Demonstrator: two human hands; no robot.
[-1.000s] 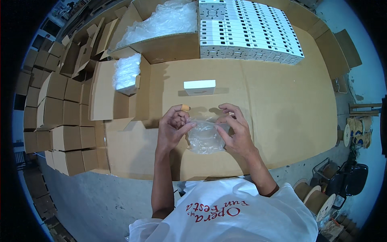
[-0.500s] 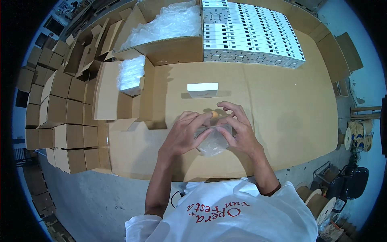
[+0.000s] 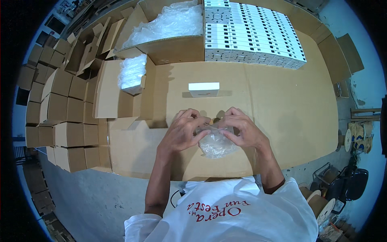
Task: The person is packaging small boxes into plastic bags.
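Looking down from my head: my left hand (image 3: 183,133) and my right hand (image 3: 242,131) meet over the cardboard-covered bench (image 3: 290,113), both closed with fingertips pinching the top edge of a small crumpled clear plastic bag (image 3: 215,143). The bag hangs between my palms just above the bench, near its front edge and right before my chest. I judge I hold it by the mouth with both hands so the thin film stays spread and does not slip.

Just beyond my fingers lies a small flat white box (image 3: 204,88), alone on the cardboard, apart from the bag but within easy reach. Farther back to the right stands a dense block of white printed boxes (image 3: 254,34), packed in tidy rows, likely so they stack square. To the back left sits an open brown carton full of clear plastic wrap (image 3: 169,24), and nearer, a smaller open carton holding a bundle of clear bags (image 3: 131,72). Closed brown cardboard boxes (image 3: 64,117) are stacked along the left.

Whatever is inside the bag I cannot make out; my fingers and the creased film hide it. A small tan bit between my fingertips is too tiny to name. The rim bends the far edges.
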